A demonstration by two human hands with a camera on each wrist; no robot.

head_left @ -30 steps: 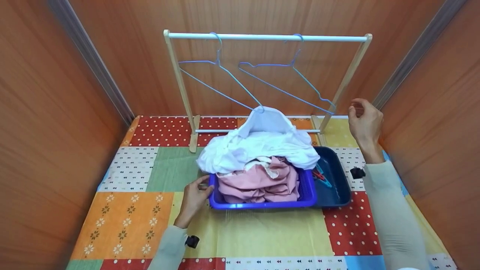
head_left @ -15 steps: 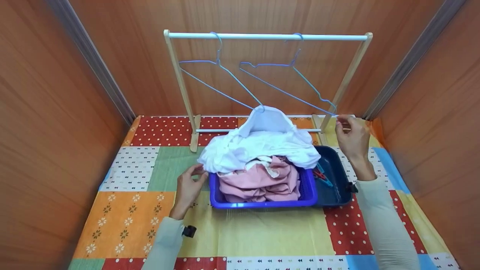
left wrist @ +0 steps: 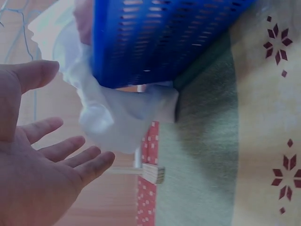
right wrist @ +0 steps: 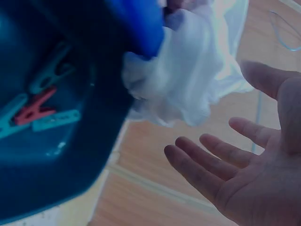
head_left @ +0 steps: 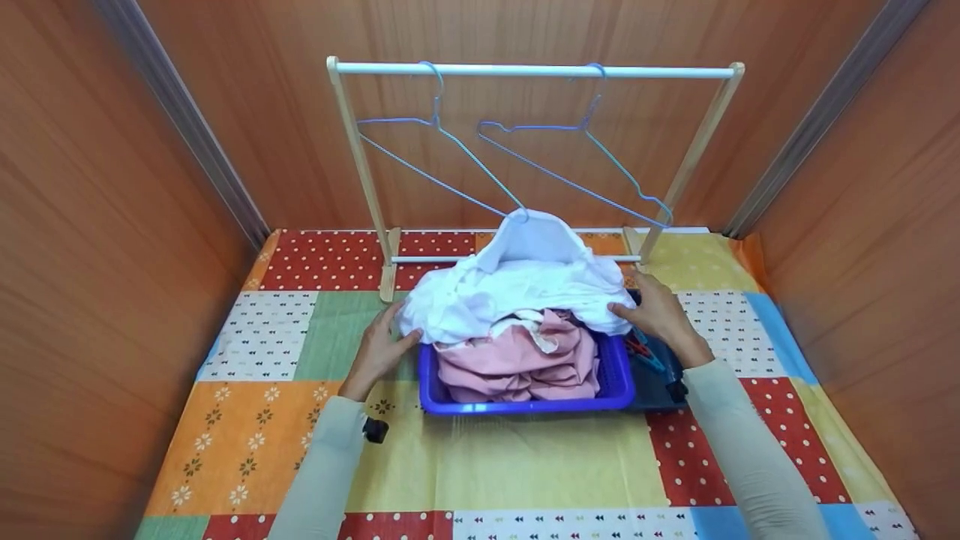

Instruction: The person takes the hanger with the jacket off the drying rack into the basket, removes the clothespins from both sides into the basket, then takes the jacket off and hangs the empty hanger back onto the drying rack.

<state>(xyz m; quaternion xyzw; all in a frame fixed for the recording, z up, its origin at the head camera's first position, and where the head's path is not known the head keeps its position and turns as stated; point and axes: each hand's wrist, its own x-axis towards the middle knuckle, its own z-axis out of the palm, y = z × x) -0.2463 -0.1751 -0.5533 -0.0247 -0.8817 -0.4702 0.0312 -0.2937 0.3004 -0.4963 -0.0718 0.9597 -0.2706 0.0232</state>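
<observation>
A crumpled white garment (head_left: 517,285) drapes over the back of a blue-purple basket (head_left: 525,409), its top standing in a peak. Pink cloth (head_left: 517,367) fills the basket's front. My left hand (head_left: 375,352) is beside the garment's left end, thumb and fingers spread, and in the left wrist view its fingers (left wrist: 77,162) are apart from the cloth. At the right end my right hand (head_left: 664,311) spreads likewise, thumb close to the white cloth. In the right wrist view its fingers (right wrist: 207,165) hold nothing.
A wooden rack with a white bar (head_left: 517,70) stands behind, carrying a left hanger (head_left: 439,127) and a right hanger (head_left: 585,129). A dark tray (right wrist: 94,155) with several clothespins (right wrist: 35,110) lies right of the basket. Wooden panels (head_left: 105,300) enclose the sides.
My right hand has come down and left from beside the rack to the white garment's right end. The left hand has moved slightly up from the basket's edge to the garment's left end.
</observation>
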